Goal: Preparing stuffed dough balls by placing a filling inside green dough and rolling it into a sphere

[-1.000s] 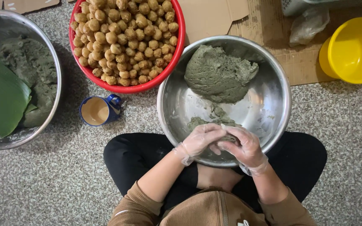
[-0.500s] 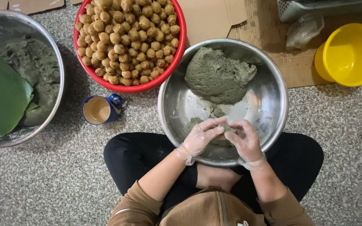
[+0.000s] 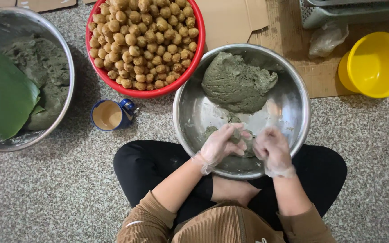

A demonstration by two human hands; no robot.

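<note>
My left hand (image 3: 221, 145) and my right hand (image 3: 271, 149), both in thin clear gloves, meet over the near side of a steel bowl (image 3: 293, 85). Between the fingers they press a small piece of grey-green dough (image 3: 241, 140). A big lump of the same dough (image 3: 237, 83) lies at the far side of that bowl. A red basin (image 3: 193, 63) heaped with several small brown balls (image 3: 142, 40) stands just beyond, to the left.
At the left a second steel bowl (image 3: 66, 58) holds more dough and a green leaf (image 3: 3, 99). A blue mug (image 3: 110, 114) stands on the speckled floor. A yellow bowl (image 3: 377, 65), a plastic bag (image 3: 327, 39) and flat cardboard (image 3: 230, 20) lie beyond. My crossed legs are under the bowl.
My hands have shifted a little apart and turned while working the small piece of dough; the piece now shows between the fingers. Nothing else has moved.
</note>
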